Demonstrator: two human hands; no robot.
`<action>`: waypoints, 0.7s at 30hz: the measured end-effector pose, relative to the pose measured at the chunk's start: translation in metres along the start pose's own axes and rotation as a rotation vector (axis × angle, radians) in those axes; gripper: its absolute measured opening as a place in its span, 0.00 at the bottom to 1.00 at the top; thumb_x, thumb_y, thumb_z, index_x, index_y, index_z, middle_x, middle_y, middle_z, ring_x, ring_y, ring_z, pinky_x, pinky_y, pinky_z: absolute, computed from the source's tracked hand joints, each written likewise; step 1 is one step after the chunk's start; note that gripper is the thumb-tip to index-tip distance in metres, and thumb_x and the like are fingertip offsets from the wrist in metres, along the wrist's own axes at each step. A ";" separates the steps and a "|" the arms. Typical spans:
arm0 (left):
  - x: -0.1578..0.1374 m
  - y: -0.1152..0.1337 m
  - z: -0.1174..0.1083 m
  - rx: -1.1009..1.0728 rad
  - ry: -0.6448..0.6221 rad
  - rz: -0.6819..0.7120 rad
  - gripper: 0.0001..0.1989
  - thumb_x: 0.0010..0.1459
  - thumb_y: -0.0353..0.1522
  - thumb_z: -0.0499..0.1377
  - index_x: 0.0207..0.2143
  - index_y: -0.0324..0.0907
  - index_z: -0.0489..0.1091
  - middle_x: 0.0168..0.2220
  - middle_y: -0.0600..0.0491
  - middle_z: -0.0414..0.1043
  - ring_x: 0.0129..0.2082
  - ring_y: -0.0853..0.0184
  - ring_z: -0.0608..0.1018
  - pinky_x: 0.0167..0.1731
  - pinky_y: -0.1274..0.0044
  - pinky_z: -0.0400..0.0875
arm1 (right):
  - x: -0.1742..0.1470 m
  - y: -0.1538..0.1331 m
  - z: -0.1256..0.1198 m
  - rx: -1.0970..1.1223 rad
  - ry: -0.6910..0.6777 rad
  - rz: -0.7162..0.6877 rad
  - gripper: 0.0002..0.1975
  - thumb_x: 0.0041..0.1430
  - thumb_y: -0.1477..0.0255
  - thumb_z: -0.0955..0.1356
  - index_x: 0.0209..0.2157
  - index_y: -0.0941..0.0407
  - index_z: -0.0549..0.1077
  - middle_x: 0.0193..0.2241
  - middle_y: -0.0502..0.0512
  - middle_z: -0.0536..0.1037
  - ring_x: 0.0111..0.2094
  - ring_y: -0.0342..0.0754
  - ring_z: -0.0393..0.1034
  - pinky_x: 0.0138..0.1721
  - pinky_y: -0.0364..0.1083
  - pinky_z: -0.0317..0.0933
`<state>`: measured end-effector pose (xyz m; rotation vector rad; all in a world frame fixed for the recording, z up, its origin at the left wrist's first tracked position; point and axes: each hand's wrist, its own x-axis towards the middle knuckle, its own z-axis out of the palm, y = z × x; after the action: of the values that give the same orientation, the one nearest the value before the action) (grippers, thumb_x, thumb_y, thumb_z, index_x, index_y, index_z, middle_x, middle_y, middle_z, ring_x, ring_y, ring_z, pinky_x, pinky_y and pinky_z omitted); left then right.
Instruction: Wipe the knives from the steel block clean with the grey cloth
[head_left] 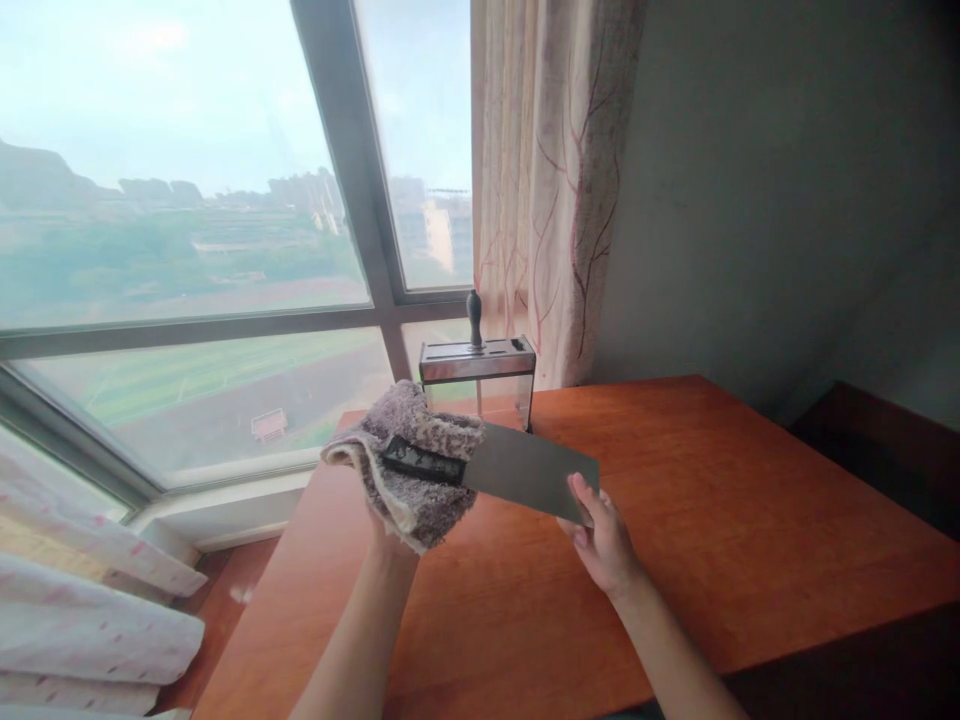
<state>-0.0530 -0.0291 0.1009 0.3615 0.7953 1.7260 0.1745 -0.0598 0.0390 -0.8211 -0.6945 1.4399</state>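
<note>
A kitchen cleaver (529,472) with a broad grey blade and a dark handle is held up over the table. My right hand (604,540) is closed on the blade's far right end, thumb on the upper face and fingers beneath. A fluffy grey-purple towel (401,408) with a pale edge lies under and around the cleaver's black handle. My left hand (391,538) holds the towel from below, against the handle. The cloth hides most of its fingers. The blade slopes slightly down to the right.
A knife block (480,362) with a metal frame and one dark handle sticking up stands at the back of the reddish-brown wooden table (720,500). Behind it are a window (180,240) and a patterned curtain (555,180). White fabric (90,625) hangs at lower left.
</note>
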 end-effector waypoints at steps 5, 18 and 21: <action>-0.001 -0.005 -0.002 -0.192 -0.134 0.008 0.17 0.53 0.45 0.59 0.40 0.46 0.73 0.37 0.50 0.78 0.48 0.54 0.75 0.41 0.66 0.73 | -0.003 0.010 -0.003 -0.289 -0.002 -0.108 0.25 0.58 0.53 0.63 0.16 0.55 0.59 0.10 0.45 0.59 0.13 0.39 0.50 0.16 0.42 0.42; 0.011 -0.011 -0.004 -0.162 -0.050 -0.041 0.11 0.56 0.34 0.59 0.41 0.40 0.73 0.34 0.49 0.79 0.41 0.61 0.79 0.45 0.71 0.72 | -0.007 0.020 -0.010 -0.782 -0.132 -0.412 0.23 0.63 0.59 0.61 0.17 0.55 0.66 0.12 0.49 0.66 0.16 0.44 0.63 0.21 0.42 0.55; 0.015 -0.014 -0.004 -0.124 -0.017 0.038 0.12 0.53 0.32 0.62 0.41 0.39 0.73 0.33 0.52 0.78 0.35 0.66 0.79 0.41 0.75 0.73 | -0.008 0.018 -0.012 -0.942 -0.201 -0.599 0.20 0.64 0.63 0.61 0.20 0.55 0.68 0.15 0.50 0.68 0.19 0.44 0.65 0.24 0.43 0.55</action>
<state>-0.0496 -0.0141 0.0861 0.3083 0.6688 1.7959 0.1736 -0.0694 0.0177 -1.0427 -1.6710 0.6029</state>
